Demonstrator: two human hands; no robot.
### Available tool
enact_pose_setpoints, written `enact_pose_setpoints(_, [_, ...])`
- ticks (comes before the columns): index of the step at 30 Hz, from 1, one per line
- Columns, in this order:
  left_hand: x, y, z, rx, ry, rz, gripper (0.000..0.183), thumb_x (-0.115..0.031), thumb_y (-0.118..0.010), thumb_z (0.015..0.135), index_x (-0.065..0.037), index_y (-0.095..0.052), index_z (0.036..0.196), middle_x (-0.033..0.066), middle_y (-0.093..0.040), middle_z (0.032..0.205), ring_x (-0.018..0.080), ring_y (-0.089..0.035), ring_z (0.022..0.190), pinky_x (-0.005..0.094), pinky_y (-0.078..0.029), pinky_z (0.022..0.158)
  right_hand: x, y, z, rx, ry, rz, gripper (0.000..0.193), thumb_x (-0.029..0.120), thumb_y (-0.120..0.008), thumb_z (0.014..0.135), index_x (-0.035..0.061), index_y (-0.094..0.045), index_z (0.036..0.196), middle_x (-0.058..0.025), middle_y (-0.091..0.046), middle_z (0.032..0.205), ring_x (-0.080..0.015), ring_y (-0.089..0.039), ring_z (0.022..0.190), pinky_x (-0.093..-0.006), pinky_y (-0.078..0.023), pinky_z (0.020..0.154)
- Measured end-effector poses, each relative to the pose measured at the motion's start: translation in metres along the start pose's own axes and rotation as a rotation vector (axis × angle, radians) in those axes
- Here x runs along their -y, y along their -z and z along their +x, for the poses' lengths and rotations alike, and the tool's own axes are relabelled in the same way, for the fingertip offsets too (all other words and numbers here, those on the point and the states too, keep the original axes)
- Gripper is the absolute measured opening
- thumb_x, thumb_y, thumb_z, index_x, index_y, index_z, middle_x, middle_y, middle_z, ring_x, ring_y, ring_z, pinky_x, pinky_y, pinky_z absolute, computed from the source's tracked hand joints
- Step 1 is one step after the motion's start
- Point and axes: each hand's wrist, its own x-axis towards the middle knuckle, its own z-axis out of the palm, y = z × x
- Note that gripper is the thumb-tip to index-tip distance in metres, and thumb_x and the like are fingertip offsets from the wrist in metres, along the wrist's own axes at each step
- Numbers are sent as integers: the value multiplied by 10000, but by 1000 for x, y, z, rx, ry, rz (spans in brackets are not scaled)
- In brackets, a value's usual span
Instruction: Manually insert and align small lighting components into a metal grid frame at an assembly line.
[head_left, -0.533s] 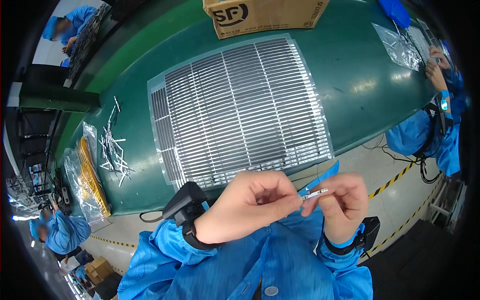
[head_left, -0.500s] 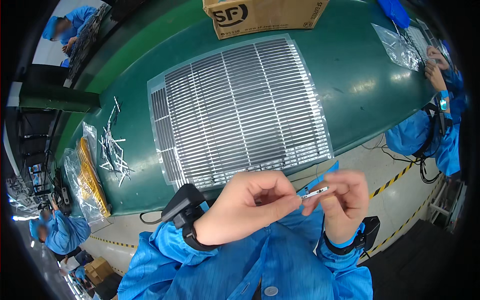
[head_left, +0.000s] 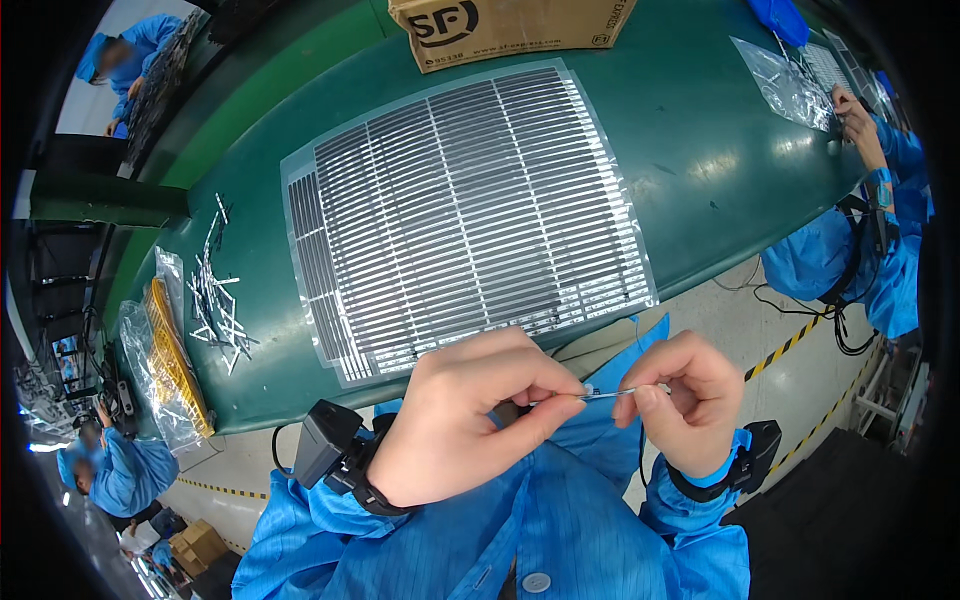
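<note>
A thin, narrow strip (head_left: 606,395) is stretched between my two hands, seen nearly edge-on above my lap, just off the table's front edge. Thumb and forefinger of my left hand (head_left: 465,415) pinch one end of it. The other end sits in a pinch of my right hand (head_left: 690,405), where the fingertips cover it. Behind my hands, a clear-bordered sheet (head_left: 292,240) carries rows of dark and silvery strips, with small pale segments showing along its near edge.
Loose strips (head_left: 222,310) lie in a pile on the green table (head_left: 700,230), left of the sheet. Beside them is a clear bag with yellow material (head_left: 172,355). A cardboard box (head_left: 520,35) stands behind the sheet. At right, a co-worker's hand (head_left: 855,125) is near another plastic bag (head_left: 780,85).
The strip has turned from showing its pale, dark-spotted face to nearly edge-on. My right-hand fingers have closed into a pinch on its end. My left hand has shifted slightly left.
</note>
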Motion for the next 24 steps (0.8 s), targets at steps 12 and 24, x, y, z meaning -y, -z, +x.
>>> enact_pose_setpoints(12, [5, 8, 2, 112, -171, -20, 182, 29, -769, 741, -35, -755, 910, 74, -666, 848, 168, -631, 771, 279, -489, 670, 12, 11, 12, 276, -1, -84, 68, -52, -636, 806, -26, -632, 868, -61, -643, 726, -103, -625, 630, -238, -488, 569])
enact_pose_setpoints(24, [8, 32, -4, 61, -317, -222, 261, 34, -758, 749, -89, -755, 979, 27, -642, 853, 143, -607, 726, 298, -499, 682, 39, -18, 62, 314, -7, -278, 64, -22, -595, 806, 17, -603, 856, -11, -578, 709, -70, -542, 623, -223, -450, 577])
